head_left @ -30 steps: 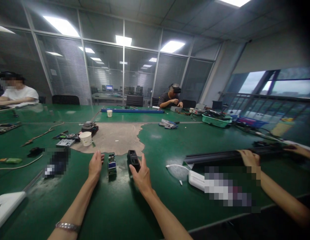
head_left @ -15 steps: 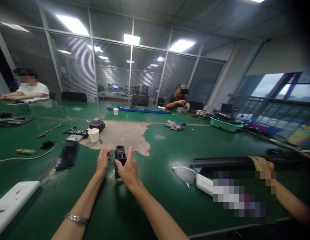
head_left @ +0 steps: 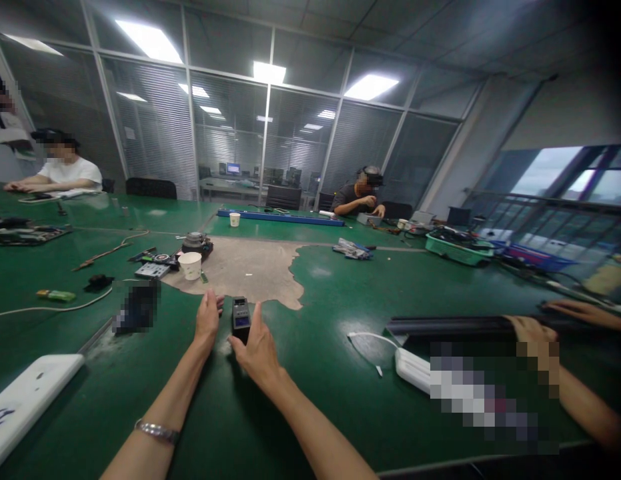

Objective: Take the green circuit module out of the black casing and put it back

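On the green table [head_left: 330,413] stands a small black box-shaped housing [head_left: 241,313], with ports on top and a bluish part showing in its face. My right hand [head_left: 257,350] is round its near right side, thumb at the near edge and index finger along the right. To the left, my left hand [head_left: 209,320] is open, palm turned toward the housing and apart from it. The circuit-board module seen earlier does not show separately; the housing stands where it was.
Beyond my hands lies a bare brown patch [head_left: 250,267] with a paper cup [head_left: 191,265] and electronic parts [head_left: 153,269]. At right, a co-worker's hand [head_left: 533,330] rests on a long black rail [head_left: 450,327], near a white power strip [head_left: 413,370]. Another white strip [head_left: 35,393] lies at left.
My right hand has brought the black housing left, over the circuit-board module's spot. The module no longer shows on its own. My right thumb has slid lower on the housing. The view has turned slightly left.
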A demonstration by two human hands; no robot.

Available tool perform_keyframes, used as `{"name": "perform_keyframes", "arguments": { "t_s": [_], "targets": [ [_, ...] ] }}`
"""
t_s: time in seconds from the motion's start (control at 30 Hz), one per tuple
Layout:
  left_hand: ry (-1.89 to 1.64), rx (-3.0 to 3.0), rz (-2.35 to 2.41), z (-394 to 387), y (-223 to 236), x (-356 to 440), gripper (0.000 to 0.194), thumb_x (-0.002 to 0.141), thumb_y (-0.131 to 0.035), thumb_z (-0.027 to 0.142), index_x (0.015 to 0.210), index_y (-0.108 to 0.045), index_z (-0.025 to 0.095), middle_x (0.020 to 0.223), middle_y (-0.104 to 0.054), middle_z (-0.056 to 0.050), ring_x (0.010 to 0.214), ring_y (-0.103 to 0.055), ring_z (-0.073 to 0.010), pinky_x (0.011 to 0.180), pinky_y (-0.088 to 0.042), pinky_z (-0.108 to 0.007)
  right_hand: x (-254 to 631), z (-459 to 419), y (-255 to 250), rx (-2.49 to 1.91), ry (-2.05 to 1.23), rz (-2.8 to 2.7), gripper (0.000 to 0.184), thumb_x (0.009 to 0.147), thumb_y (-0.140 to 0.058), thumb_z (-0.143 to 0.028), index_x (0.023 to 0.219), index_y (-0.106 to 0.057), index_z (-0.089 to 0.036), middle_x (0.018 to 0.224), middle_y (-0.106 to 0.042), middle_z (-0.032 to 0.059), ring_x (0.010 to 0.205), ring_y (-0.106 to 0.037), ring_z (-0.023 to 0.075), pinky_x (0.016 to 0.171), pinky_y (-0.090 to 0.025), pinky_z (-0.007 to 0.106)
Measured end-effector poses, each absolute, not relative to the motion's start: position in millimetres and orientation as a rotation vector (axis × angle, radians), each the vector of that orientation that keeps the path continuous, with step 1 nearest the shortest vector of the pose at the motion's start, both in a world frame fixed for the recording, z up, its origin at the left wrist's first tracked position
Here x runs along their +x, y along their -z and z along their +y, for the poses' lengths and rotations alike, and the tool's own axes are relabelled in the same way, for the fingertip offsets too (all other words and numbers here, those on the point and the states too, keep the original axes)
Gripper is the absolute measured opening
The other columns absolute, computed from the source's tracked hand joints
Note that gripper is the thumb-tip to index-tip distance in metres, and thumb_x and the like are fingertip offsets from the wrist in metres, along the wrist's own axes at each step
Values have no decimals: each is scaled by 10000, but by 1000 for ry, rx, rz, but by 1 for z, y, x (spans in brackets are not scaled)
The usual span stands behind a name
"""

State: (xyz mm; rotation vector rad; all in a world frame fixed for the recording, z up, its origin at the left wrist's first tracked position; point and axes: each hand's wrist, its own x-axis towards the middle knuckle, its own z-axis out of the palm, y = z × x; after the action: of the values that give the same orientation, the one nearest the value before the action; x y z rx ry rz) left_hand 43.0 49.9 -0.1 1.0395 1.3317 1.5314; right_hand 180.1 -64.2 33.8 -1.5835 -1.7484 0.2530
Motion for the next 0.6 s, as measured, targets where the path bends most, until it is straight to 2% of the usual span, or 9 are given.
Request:
{"name": "perform_keyframes", "arguments": {
  "t_s": [0.07,0.23,0.4,0.6],
  "targets": [
    [-1533,1034,1332,49,-1,44,615,962,-378,708,1127,-618,166,1185,-718,-169,1083,-705,-288,937,-550,-441,180,-62,-31,-1549,-275,-1747,936,838,-713,-283,1582,-206,-27,1339,-613,271,1212,-632,353,1000,-509,430],
    [-1530,1020,1339,48,-5,45,579,993,-378,666,1126,-630,161,1150,-733,-173,1035,-723,-279,909,-561,-422,169,-58,-33,-1619,-292,-1733,832,890,-633,-247,1580,-219,-37,1175,-701,244,1066,-701,339,905,-542,427],
    [-1535,1025,1341,48,-4,46,536,1027,-360,603,1151,-629,157,1168,-729,-181,1058,-721,-286,929,-559,-435,159,-54,-29,-1625,-269,-1698,851,870,-661,-264,1567,-245,-10,1199,-682,283,1106,-685,382,919,-534,466],
    [-1535,1048,1311,51,0,44,566,1009,-360,642,1144,-619,158,1181,-718,-195,1081,-708,-305,924,-554,-449,162,-53,-43,-1606,-305,-1593,892,886,-667,-302,1588,-195,-18,1143,-717,240,1049,-717,357,886,-556,429]
  ]
}}
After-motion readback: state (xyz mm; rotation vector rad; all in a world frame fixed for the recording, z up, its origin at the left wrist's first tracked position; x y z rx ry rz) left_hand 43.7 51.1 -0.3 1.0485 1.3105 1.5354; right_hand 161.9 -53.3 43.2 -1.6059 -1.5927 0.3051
